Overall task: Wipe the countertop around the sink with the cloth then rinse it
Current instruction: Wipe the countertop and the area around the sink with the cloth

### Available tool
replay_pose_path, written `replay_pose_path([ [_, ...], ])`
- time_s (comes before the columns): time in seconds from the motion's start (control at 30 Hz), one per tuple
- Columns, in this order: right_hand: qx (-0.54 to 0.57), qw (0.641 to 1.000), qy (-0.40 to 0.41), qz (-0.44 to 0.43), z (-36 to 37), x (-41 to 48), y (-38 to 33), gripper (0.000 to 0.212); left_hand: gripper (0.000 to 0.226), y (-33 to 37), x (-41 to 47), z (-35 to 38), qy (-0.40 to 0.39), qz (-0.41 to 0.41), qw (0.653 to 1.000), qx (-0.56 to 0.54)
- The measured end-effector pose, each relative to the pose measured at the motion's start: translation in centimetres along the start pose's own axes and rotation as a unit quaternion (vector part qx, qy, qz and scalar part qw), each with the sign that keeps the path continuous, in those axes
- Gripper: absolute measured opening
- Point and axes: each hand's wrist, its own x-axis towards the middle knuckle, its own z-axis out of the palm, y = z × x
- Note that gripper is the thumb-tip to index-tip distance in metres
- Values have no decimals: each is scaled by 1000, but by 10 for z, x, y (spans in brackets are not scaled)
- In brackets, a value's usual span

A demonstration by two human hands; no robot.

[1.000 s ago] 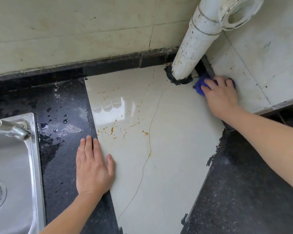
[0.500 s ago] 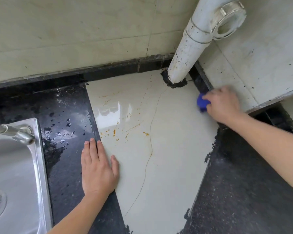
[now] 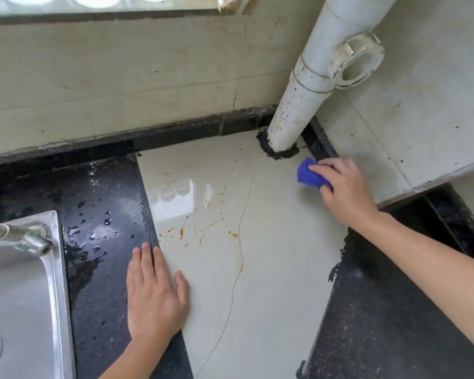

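My right hand point(image 3: 342, 187) grips a blue cloth point(image 3: 308, 173) and presses it on the cream countertop tile point(image 3: 271, 255), just below the foot of the white pipe point(image 3: 293, 119) near the right wall. Most of the cloth is hidden under my fingers. My left hand point(image 3: 155, 294) lies flat with fingers together, palm down, across the seam between the wet black stone point(image 3: 101, 228) and the cream tile. Orange-brown splatters point(image 3: 181, 233) and a long thin crack mark the tile between both hands. The steel sink point(image 3: 19, 296) is at the lower left.
A metal tap point(image 3: 22, 237) reaches over the sink's rim at the left. Water drops sit on the black stone beside it. Tiled walls close the back and right. Rough black counter point(image 3: 381, 324) lies under my right forearm. A window sill runs along the top.
My right hand has drawn the blue cloth away from the corner behind the pipe, down and left onto the open tile. My left hand has stayed flat in place.
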Motion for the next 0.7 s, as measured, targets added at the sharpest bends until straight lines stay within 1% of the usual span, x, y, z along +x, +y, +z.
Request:
replay_pose_path([
  [0.07, 43, 987, 156, -25, -4, 43, -23, 45, 67, 0, 0, 0, 1, 1, 1000, 1],
  [0.1, 52, 976, 210, -27, 0, 62, -29, 44, 67, -1, 0, 1, 5, 2, 1000, 1],
  [0.13, 60, 968, 244, -22, 9, 77, -32, 43, 66, -1, 0, 3, 8, 3, 1000, 3],
  [0.17, 64, 964, 258, -16, 23, 86, -32, 42, 66, -2, 0, 4, 9, 3, 1000, 5],
  [0.2, 59, 966, 253, -8, 42, 88, -31, 42, 66, -3, 0, 5, 10, 4, 1000, 6],
  [0.23, 49, 972, 231, 3, 63, 85, -30, 43, 66, -3, 0, 5, 14, 5, 1000, 6],
  [0.3, 46, 986, 157, 37, 97, 71, -33, 41, 65, -3, 1, 6, 21, 7, 1000, 9],
  [0.37, 71, 986, 95, 114, 107, 65, -41, 32, 65, -3, 0, 6, 17, 8, 1000, 9],
  [0.4, 79, 984, 63, 150, 104, 66, -47, 32, 65, -4, 1, 6, 19, 10, 1000, 8],
  [0.43, 76, 983, 33, 162, 99, 69, -52, 34, 66, -4, 1, 6, 21, 11, 1000, 9],
  [0.47, 68, 987, 8, 147, 91, 71, -57, 37, 66, -4, 1, 6, 19, 12, 1000, 10],
  [0.5, 60, 993, 3, 105, 81, 74, -63, 40, 66, -4, 1, 5, 15, 11, 1000, 10],
  [0.53, 41, 998, 26, 43, 70, 79, -71, 42, 67, -4, 1, 4, 12, 10, 1000, 10],
  [0.57, 4, 997, 71, -16, 60, 88, -78, 43, 67, -3, 1, 3, 10, 8, 1000, 10],
  [0.6, -43, 990, 117, -58, 52, 100, -82, 43, 67, -2, 1, 2, 7, 5, 1000, 10],
  [0.63, -98, 980, 152, -81, 45, 113, -83, 41, 67, -1, 1, 1, 5, 4, 1000, 9],
  [0.67, -157, 971, 155, -91, 40, 124, -81, 37, 66, -1, 1, 1, 4, 4, 1000, 7],
  [0.7, -216, 964, 119, -101, 40, 130, -76, 34, 66, -1, 0, 1, 6, 5, 1000, 6],
])
